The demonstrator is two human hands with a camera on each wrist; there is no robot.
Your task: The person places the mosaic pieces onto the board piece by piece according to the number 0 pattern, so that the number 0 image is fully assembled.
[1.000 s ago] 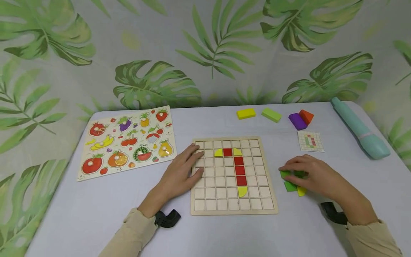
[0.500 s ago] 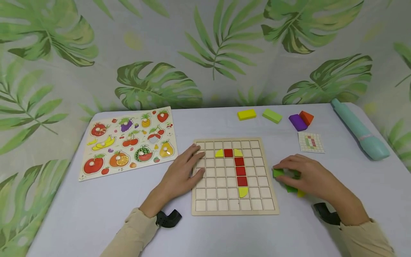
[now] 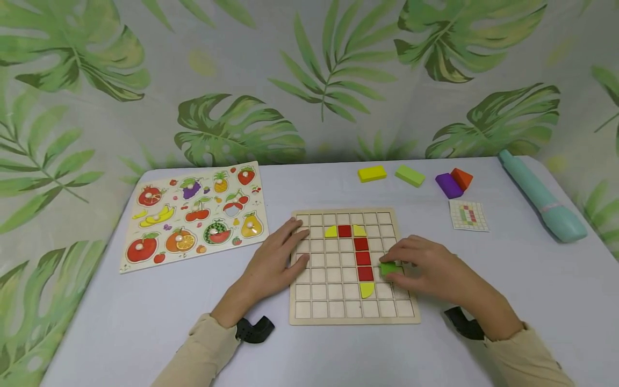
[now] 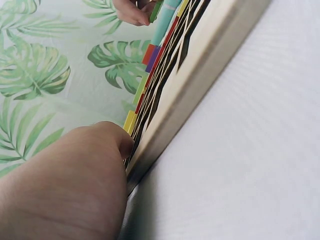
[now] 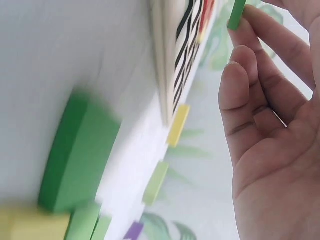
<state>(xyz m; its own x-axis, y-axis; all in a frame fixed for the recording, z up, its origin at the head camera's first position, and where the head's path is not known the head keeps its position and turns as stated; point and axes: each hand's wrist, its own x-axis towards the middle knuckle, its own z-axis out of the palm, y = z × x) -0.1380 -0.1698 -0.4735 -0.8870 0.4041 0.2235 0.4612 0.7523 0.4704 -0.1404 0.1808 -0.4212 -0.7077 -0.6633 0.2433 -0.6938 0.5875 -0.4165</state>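
Observation:
A wooden grid board (image 3: 319,293) lies in the middle of the table. It carries a column of red tiles (image 3: 360,251) and yellow quarter-round tiles (image 3: 366,290). My left hand (image 3: 295,244) rests flat on the board's left edge, its fingers straight; the left wrist view shows that hand (image 4: 75,185) against the board's rim (image 4: 200,80). My right hand (image 3: 401,262) pinches a small green tile (image 3: 387,267) over the cells just right of the red column. In the right wrist view the green tile (image 5: 236,14) sits at the fingertips (image 5: 250,30), close to the board (image 5: 165,60).
A fruit puzzle board (image 3: 193,215) lies at the left. Yellow (image 3: 371,173), green (image 3: 409,175), purple (image 3: 448,185) and orange (image 3: 461,177) blocks sit at the back. A pattern card (image 3: 468,215) and a teal tube (image 3: 541,196) lie at the right. Loose green pieces (image 5: 75,155) lie beside the board.
My right hand has moved left from the loose pieces beside the board to over the board, carrying a green tile. The left hand has stayed put.

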